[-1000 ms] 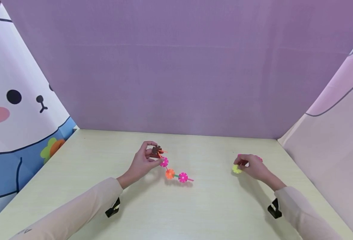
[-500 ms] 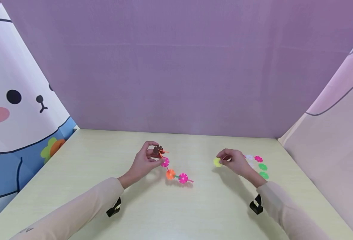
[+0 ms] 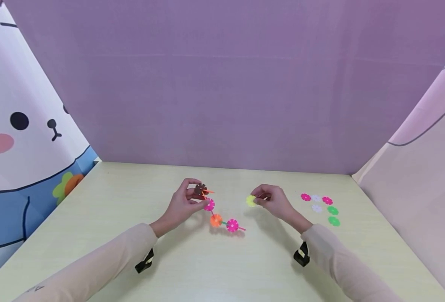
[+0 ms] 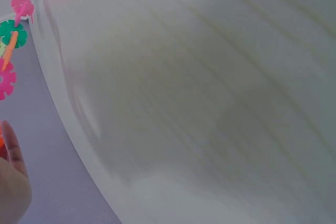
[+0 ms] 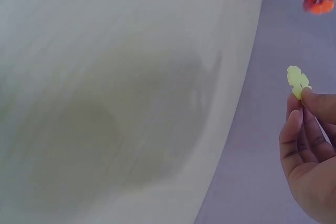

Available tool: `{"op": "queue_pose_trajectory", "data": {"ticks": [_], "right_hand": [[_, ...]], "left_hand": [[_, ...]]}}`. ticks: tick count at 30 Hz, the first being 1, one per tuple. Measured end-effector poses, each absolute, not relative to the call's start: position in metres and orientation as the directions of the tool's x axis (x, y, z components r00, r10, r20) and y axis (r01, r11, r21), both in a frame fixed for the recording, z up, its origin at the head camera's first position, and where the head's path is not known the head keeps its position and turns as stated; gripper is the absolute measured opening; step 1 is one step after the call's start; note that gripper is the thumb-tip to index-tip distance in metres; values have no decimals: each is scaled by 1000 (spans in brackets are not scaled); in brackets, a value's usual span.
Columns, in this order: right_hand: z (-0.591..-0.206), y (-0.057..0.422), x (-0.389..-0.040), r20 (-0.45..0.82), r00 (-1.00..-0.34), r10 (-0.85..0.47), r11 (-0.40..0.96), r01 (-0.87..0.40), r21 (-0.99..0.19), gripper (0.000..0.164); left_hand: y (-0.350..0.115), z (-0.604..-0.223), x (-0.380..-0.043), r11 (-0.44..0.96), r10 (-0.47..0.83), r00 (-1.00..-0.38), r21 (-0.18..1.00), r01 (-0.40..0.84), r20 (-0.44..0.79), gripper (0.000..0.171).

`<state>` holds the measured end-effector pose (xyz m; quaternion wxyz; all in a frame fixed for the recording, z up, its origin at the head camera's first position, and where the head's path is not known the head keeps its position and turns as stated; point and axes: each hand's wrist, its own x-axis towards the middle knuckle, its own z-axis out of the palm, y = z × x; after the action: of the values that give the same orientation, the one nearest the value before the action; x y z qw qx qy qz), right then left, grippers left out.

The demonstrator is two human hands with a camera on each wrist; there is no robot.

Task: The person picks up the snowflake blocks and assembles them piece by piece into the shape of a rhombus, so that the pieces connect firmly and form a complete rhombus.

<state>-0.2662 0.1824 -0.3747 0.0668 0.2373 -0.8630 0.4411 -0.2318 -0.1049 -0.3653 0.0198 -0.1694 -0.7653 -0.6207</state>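
at the left hand (image 3: 180,206), could well lose a link from the chain (image 3: 215,218) to a twist or jerk, given slotted joints and a long ungripped stretch dangling to the right. between the hands, could knock that stretch by bringing both too close together, or bend a thin slot through a push at a bad angle. at the right hand (image 3: 277,203), could drop the yellow disc (image 3: 250,201), with only its edge pinched. right of that hand, could scatter the loose discs (image 3: 316,208) with a careless sweep of the sleeve (image 3: 339,260).

left hand: curled round the chain's upper end at the brown disc (image 3: 200,189), with the thumb at the upper pink disc (image 3: 209,204); little gap left between fingers and thumb. down and right from there, an orange disc (image 3: 216,221) and a lower pink disc (image 3: 232,225); cannot tell whether touching the counter (image 3: 192,272).

right hand: fingertips and thumb nearly together on the yellow disc, raised above the counter, apart from the chain.
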Motion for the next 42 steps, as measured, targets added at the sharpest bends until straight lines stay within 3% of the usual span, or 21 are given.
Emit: {"op": "queue_pose_trajectory", "data": {"ticks": [19,42], "right_hand": [[-360,127,-269,322,-845,-428,381,-491,-784,13],[-332,105,-249,214,-878,-428,336,-375,-864,17]], "left_hand": [[-102,-365,-231,184,240,-942,942,281,234,54],[-99,-368,-233,124,288,-916,937,327,281,53]]}}
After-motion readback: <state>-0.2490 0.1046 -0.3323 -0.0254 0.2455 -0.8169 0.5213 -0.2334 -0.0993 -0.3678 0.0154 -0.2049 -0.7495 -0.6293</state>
